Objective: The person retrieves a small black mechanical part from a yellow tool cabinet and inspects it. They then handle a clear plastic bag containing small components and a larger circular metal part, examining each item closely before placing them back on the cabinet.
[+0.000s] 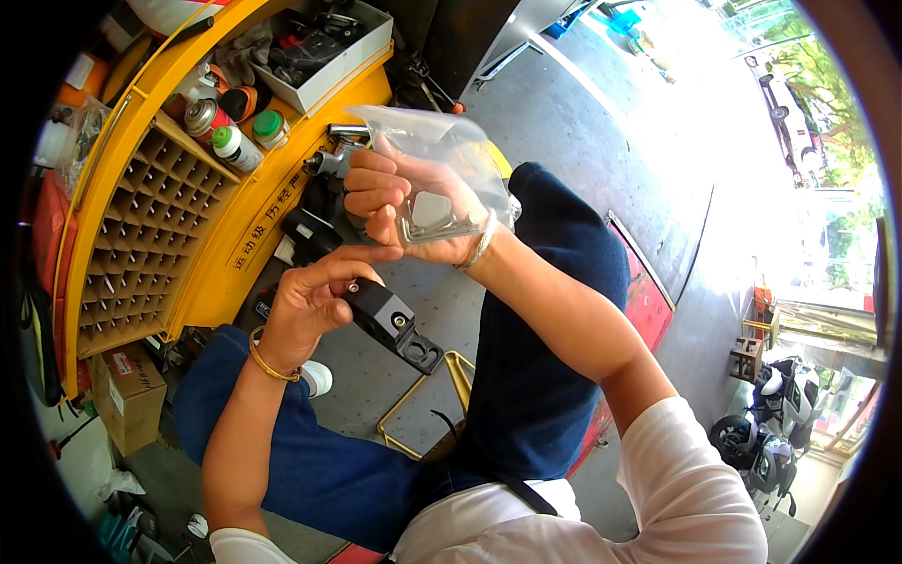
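Between the thumb and fingers of my left hand (310,293) is a black metal clamp bracket (378,312). The bracket has a blocky body with bolts in it and a narrower arm with a round opening, pointing down to the right. My right hand (378,188) is closed on a clear plastic bag (474,160), which drapes over its palm and wrist side. Inside the bag show a white rounded-square pad (431,210) and thin metal pieces, possibly L-shaped keys. The two hands are close together, fingertips nearly meeting above the bracket.
To the left stands a yellow tool cart (202,282) with spray cans (235,148), a white box (324,66) of parts and a cardboard divider grid (141,235). A cardboard box (129,399) sits below. Behind my right arm lies a red platform (648,291); a motorcycle (775,423) stands far right.
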Motion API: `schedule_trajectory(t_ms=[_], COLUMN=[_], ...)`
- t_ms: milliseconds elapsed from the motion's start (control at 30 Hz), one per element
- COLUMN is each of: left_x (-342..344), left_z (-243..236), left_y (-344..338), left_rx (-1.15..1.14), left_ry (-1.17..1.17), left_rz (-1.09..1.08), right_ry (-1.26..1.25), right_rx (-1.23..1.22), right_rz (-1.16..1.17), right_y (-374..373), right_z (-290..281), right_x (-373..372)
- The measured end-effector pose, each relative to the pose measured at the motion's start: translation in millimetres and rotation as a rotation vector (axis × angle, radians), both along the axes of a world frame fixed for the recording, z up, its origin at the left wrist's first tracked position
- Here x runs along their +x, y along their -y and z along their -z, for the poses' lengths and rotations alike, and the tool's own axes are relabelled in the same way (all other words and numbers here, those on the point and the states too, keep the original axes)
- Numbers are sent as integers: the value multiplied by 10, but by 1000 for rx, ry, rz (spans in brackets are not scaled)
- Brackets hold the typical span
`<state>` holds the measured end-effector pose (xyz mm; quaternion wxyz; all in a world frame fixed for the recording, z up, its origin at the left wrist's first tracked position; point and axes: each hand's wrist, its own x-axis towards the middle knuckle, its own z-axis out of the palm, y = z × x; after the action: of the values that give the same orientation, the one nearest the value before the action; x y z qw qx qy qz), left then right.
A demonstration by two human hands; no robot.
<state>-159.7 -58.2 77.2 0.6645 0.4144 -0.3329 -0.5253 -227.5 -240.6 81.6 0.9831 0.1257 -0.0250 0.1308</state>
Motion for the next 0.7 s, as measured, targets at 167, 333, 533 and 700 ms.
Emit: schedule_trajectory(t_ms=[167,333,533,700], left_x=[10,10,8,16], left_z=[-18,-23,-37,-32], left_y=[5,10,10,2], left_rx=[-1,-12,-2,11], left_ry=[-2,-1,2,7], left_rz=[11,4,0,2], right_ry=[-50,-52,-66,-39], right_rx=[100,132,133,65], right_rz=[-50,-60,-51,-18], right_y=[13,9,4,-5], right_z=[-21,-17,-5,5], right_x=[-4,3,3,19])
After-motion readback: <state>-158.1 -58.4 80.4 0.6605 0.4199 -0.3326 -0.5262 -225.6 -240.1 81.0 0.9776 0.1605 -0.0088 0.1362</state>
